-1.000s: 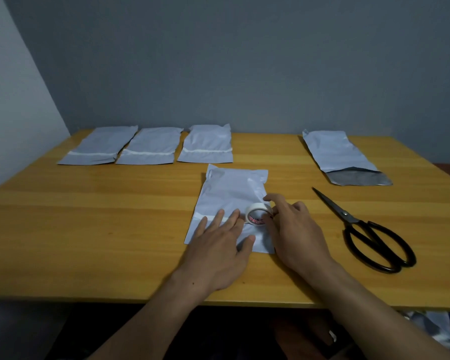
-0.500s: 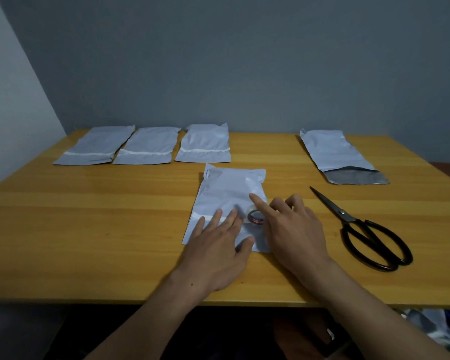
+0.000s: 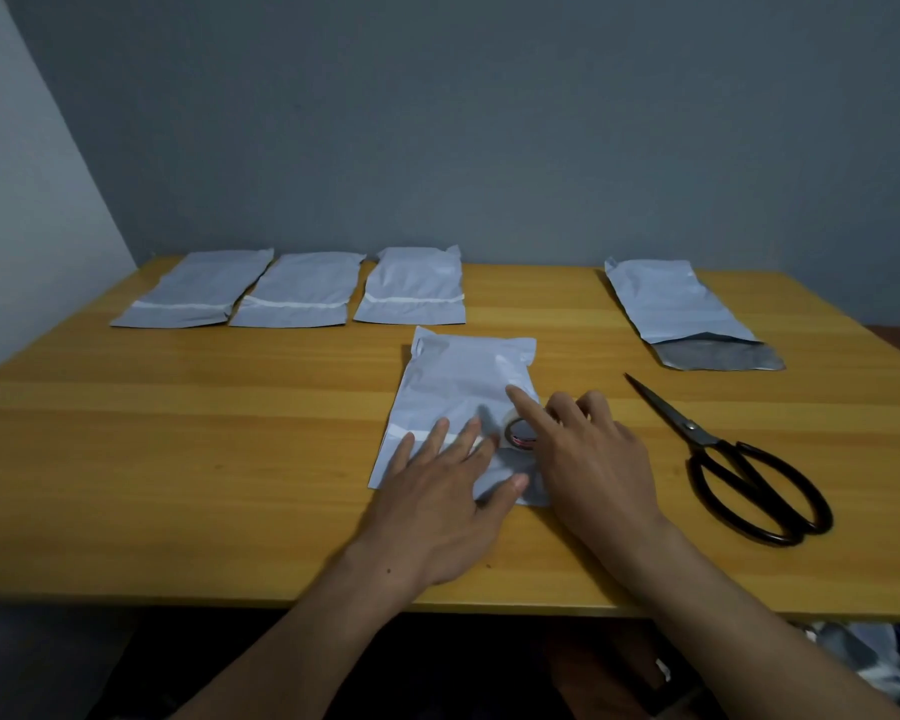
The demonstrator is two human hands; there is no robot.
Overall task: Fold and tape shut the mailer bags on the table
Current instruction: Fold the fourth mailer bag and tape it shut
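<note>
The left hand (image 3: pixel 437 517) lies flat, fingers spread, pressing the mailer bag (image 3: pixel 458 392) near the surface's (image 3: pixel 178 459) front edge. The right hand (image 3: pixel 593 470) grips the tape roll (image 3: pixel 518 439) on it, forefinger extended.

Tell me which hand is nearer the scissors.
Right. The right hand lies just left of the scissors, apart from them; the left hand is farther left, flat on the mailer bag.
</note>
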